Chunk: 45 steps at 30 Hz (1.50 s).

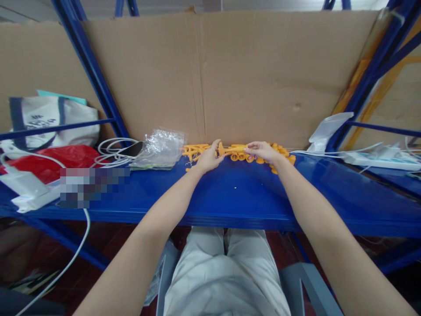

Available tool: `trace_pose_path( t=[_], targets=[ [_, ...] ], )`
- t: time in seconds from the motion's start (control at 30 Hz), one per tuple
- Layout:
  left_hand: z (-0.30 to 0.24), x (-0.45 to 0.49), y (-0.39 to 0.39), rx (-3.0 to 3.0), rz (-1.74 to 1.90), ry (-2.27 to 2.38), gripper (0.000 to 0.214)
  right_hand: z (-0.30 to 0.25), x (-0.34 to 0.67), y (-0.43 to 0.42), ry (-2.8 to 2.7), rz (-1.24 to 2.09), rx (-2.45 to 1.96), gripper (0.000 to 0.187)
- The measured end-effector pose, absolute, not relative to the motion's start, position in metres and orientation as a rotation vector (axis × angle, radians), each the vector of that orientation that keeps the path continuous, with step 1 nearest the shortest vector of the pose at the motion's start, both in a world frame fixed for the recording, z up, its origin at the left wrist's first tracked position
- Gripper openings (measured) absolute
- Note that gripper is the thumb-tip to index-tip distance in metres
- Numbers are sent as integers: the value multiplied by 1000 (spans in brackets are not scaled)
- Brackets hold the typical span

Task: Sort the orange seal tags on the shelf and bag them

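Observation:
Both hands are at the back of the blue shelf, among small orange plastic pieces. Between the thumb and forefinger of my left hand [208, 159] sits the wide end of an orange plastic piece [221, 149]. My right hand [264, 152] is closed, its fingertips pinching at the narrow right end of what looks like the same piece. Several cup-shaped orange parts [241, 156] lie just below and between the hands. More orange parts [283, 151] are heaped beyond my right hand, and frame-like orange parts [194, 150] with small chains lie left of my left hand.
A blue metal shelf [237, 202] carries everything, with a cardboard sheet [250, 79] behind. Clear plastic bags [161, 147], white cables [113, 147], a red bag [62, 160] and a power strip [36, 197] are left. A white plastic piece [327, 131] stands right, near a blue post [358, 83].

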<state>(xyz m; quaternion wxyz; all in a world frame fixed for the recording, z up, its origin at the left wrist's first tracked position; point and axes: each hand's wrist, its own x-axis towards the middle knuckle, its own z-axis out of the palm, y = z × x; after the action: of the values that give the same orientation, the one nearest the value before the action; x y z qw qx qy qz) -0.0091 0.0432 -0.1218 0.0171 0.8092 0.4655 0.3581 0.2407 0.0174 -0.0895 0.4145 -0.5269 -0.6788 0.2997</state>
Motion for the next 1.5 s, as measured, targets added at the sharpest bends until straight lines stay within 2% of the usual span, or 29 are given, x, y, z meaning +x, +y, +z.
trace_pose_path(
  t=[0.13,0.2,0.3,0.37,0.53,0.67,0.8,1.2,1.5],
  targets=[
    [-127,-12,53,2613,1070,1464,57,-94,247,29,-1641,507,-1300,37],
    [-132,-13,59,2678,892,1528,48,-96,250,32,-1616,309,-1330,41],
    [-138,-15,67,2687,537,1580,42,-98,250,29,-1632,-3,-1420,37],
    [-141,-15,70,2685,424,1560,39,-99,246,24,-1677,-139,-1498,33],
    [-142,-16,72,2721,394,1553,41,-104,226,13,-1849,-336,-1667,28],
    [-138,-13,65,2709,317,1651,49,-107,216,9,-1916,-526,-1742,30],
    [-133,-10,56,2648,257,1784,56,-107,211,6,-1956,-598,-1808,32],
    [-124,-3,37,2649,300,1930,46,-108,199,2,-2060,-705,-1803,31],
    [-122,-2,37,2587,324,1961,47,-115,192,4,-2181,-750,-1792,42]
  ],
)
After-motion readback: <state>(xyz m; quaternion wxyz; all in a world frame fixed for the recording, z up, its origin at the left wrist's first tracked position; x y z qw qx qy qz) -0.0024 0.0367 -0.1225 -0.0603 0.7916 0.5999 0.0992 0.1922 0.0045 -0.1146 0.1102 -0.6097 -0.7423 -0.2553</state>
